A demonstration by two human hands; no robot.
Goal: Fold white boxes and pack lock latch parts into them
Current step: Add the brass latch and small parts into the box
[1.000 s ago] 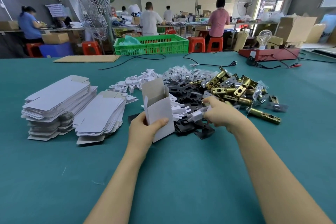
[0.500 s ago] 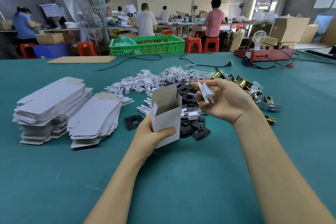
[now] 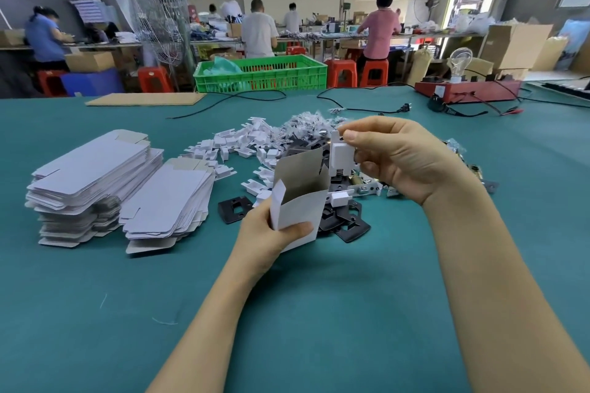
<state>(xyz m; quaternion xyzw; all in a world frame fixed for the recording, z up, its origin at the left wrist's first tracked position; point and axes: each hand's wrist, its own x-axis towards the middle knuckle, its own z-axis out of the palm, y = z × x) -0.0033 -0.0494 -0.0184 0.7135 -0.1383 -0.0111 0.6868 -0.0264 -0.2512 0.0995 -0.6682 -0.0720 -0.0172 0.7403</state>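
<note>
Gripped upright in left hand [image 3: 265, 236]: white box [image 3: 300, 201], top flaps open, grey-brown inside. Pinched in right hand [image 3: 399, 156] just above its mouth: small white plastic part [image 3: 341, 158].

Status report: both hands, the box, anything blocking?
Left hand grips open white box. Right hand pinches white plastic part above box mouth. Nothing blocking.

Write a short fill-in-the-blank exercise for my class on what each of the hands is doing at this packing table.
1. The left hand holds an open white ____ upright.
2. The right hand pinches a small white plastic part just ____ the box's open top.
3. Two stacks of flat box blanks lie on the ____ side of the table.
4. The table's cover is ____ in colour.

Missing words: box; above; left; teal
</note>
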